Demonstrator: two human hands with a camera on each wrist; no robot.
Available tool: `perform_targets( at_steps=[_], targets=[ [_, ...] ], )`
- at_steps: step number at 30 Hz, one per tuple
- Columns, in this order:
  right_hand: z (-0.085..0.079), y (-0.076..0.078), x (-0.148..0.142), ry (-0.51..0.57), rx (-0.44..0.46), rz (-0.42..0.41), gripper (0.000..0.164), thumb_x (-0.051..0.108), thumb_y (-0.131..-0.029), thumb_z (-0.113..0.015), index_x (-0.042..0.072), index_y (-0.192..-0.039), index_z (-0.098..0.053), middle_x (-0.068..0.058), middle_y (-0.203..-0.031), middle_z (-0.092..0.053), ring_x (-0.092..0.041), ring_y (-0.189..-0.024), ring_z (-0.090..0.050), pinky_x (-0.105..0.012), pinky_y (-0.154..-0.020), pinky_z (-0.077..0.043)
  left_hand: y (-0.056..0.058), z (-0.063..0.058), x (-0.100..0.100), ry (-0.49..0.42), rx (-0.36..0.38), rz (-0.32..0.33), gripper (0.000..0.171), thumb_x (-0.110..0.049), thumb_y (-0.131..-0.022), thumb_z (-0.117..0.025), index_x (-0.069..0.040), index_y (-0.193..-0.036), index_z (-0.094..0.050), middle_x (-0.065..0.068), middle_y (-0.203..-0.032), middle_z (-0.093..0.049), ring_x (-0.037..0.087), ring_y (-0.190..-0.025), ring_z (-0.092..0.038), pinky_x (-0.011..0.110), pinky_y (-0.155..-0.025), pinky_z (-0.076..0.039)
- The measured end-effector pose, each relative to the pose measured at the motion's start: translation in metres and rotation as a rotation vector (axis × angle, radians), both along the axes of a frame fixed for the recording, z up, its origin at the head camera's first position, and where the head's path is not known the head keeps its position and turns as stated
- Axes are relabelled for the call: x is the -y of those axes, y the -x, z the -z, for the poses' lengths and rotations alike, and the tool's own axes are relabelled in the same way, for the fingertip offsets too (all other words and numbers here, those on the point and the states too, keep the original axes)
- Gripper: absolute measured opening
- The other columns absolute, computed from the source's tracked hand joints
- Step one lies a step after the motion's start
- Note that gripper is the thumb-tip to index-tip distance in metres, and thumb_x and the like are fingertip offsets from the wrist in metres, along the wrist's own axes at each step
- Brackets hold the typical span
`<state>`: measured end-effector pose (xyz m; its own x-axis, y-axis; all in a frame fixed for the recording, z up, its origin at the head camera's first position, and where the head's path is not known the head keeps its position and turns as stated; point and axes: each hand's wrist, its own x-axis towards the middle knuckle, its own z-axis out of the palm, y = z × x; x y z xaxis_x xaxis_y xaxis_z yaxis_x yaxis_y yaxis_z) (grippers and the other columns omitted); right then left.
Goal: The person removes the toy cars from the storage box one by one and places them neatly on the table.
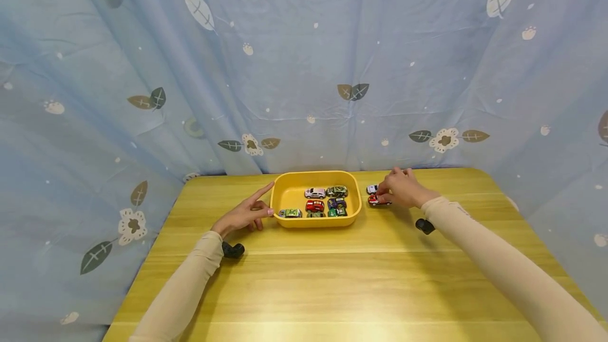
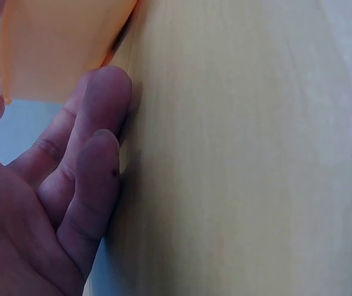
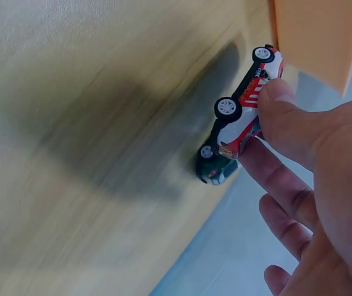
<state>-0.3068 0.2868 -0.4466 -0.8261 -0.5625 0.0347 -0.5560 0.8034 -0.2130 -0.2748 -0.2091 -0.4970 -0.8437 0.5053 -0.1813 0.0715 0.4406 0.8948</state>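
Note:
Between its thumb and fingers, my right hand [image 1: 404, 188] pinches a red-and-white toy car [image 3: 247, 105], to the right of the yellow bin [image 1: 315, 222]. Just behind that car, a white toy car [image 1: 372, 189] stands on the table in the head view. The right wrist view has a dark green toy car [image 3: 216, 169] beyond the held one. My left hand [image 1: 244, 216] is at the bin's left end, index fingertip and thumb at the rim, the other fingers loosely bent beside the bin wall [image 2: 52, 49]. Several toy cars, among them a red one [image 1: 315, 205], lie in the bin.
The wooden table [image 1: 304, 278] backs onto a blue patterned curtain [image 1: 294, 67]. A black wrist-worn device [image 1: 233, 250] hangs by the left wrist, and another black device [image 1: 425, 226] by the right.

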Motion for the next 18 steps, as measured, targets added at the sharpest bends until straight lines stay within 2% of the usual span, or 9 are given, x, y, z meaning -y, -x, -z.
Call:
perform_targets(
  at_steps=[9, 18],
  targets=[
    [0.007, 0.002, 0.001, -0.009, 0.019, 0.004, 0.005, 0.023, -0.094, -0.083, 0.023, -0.098, -0.085, 0.005, -0.095, -0.075, -0.03, -0.103, -0.049, -0.059, -0.09, -0.03, -0.001, 0.001, -0.001, -0.032, 0.008, 0.012, 0.081, -0.029, -0.111, -0.06, -0.041, -0.172, -0.008, 0.029, -0.123, -0.067, 0.034, -0.073, -0.07, 0.037, -0.063, -0.055],
    [0.012, 0.002, 0.002, -0.026, 0.0, 0.001, 0.006, 0.02, -0.092, -0.084, 0.021, -0.098, -0.085, 0.003, -0.095, -0.076, -0.034, -0.105, -0.051, -0.06, -0.089, -0.031, -0.001, 0.0, 0.0, -0.044, 0.017, 0.009, 0.082, -0.029, -0.11, -0.062, -0.043, -0.171, -0.009, 0.026, -0.12, -0.068, 0.03, -0.072, -0.069, 0.036, -0.063, -0.055]
  ],
)
